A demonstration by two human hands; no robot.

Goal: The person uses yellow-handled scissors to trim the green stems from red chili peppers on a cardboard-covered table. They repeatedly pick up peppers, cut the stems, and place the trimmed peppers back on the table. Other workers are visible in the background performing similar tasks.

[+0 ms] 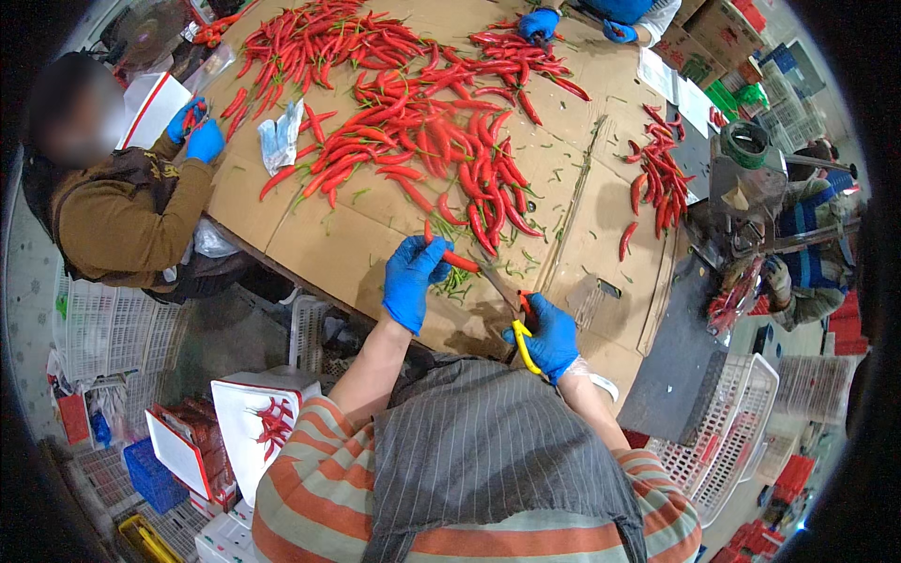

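My left hand [417, 281], in a blue glove, grips a red chili pepper [457, 260] between thumb and fingers over the near part of a cardboard-covered table [338, 257]. In my right hand [549, 338], also gloved in blue, are scissors [522, 341] with yellow and orange-red handles. Their blades reach the right end of the held pepper; whether they touch it I cannot tell. Green stem pieces [456, 285] lie in a small heap just beneath. Beyond my hands spreads a large pile of red chilies [422, 134], many with green stems.
A smaller group of chilies [658, 176] lies at the right. A folded blue-and-white packet [280, 137] rests by the main pile. One co-worker [134, 211] sits left, another [619, 10] works at the far edge. A metal machine [747, 169] and white plastic crate [718, 429] stand right.
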